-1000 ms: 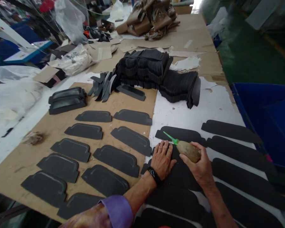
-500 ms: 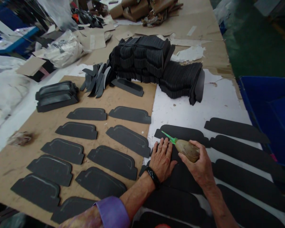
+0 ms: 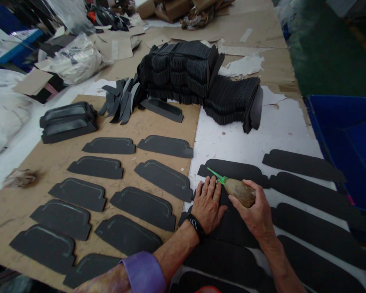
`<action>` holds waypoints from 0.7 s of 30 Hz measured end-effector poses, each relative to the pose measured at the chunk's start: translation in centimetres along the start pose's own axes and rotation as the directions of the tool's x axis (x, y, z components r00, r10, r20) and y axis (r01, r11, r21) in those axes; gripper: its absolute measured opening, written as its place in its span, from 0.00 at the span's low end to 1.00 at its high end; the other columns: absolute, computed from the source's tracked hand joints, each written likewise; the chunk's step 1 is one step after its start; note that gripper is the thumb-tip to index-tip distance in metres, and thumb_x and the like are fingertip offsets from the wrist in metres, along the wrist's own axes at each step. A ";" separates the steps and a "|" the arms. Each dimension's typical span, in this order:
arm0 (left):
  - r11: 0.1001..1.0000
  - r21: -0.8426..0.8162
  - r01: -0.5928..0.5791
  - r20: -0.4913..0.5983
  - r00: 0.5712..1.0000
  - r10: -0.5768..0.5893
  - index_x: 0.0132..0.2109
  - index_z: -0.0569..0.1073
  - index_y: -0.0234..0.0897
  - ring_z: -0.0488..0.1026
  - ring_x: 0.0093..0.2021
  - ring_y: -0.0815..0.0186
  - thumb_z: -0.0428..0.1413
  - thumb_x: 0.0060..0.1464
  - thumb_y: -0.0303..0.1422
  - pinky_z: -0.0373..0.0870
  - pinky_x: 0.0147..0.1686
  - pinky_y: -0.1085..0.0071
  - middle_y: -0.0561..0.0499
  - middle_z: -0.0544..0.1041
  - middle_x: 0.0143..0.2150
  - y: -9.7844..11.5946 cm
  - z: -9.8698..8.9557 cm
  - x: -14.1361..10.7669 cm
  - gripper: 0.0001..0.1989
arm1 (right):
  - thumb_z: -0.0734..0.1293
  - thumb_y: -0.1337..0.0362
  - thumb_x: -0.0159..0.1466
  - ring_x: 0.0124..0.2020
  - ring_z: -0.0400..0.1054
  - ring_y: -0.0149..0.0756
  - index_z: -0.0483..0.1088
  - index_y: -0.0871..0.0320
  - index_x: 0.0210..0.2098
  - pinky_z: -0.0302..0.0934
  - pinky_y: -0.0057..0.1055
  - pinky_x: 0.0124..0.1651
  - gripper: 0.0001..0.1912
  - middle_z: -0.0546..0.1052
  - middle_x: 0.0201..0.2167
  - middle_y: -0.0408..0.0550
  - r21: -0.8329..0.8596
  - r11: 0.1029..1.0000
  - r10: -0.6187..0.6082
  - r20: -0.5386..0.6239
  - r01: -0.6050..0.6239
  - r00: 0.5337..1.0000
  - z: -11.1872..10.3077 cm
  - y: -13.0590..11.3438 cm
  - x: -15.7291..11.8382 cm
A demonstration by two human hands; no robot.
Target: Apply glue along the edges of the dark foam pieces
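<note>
My left hand (image 3: 208,203) lies flat, fingers spread a little, on a dark foam-like piece (image 3: 232,228) on the white part of the table. My right hand (image 3: 256,211) is wrapped round a brownish squeeze bottle (image 3: 240,192), held tilted with its green nozzle (image 3: 217,176) pointing up and left, just above my left fingertips. Behind the nozzle lies another dark piece (image 3: 238,169). Several dark pieces with a faint shiny line along one curved edge, such as this one (image 3: 163,179), rest on the brown board to the left.
Large stacks of dark pieces (image 3: 183,69) stand at the back, with loose curved strips (image 3: 122,99) beside them. A smaller pile (image 3: 68,122) sits at the left. Right of the table is a blue bin (image 3: 347,138). Plastic bags (image 3: 79,61) and cardboard lie farther back.
The view has shifted slightly, so the pieces at the left appear a little farther left. Both hands and the bottle hold nearly the same position.
</note>
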State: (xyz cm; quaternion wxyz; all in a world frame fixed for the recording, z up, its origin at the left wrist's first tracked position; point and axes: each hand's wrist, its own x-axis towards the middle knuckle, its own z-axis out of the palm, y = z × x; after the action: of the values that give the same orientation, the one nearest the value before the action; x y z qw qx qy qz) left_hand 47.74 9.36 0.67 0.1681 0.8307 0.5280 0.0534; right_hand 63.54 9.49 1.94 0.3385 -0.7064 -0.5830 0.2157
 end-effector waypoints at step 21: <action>1.000 0.001 -0.006 -0.019 1.000 0.006 0.63 0.51 0.33 0.40 0.67 0.53 0.46 0.57 0.45 0.45 0.62 0.53 0.40 0.48 0.67 0.0 0.1 0.1 0.32 | 0.67 0.55 0.53 0.44 0.65 0.43 0.62 0.56 0.46 0.61 0.42 0.47 0.24 0.69 0.42 0.51 -0.049 0.997 -0.056 -0.007 0.056 0.998 0.2 0.0 0.5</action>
State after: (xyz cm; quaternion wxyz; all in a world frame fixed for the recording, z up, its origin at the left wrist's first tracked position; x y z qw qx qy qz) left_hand 47.84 9.38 0.56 0.1627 0.8317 0.5272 0.0616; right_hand 63.47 9.99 1.86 0.3295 -0.6987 -0.6064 0.1888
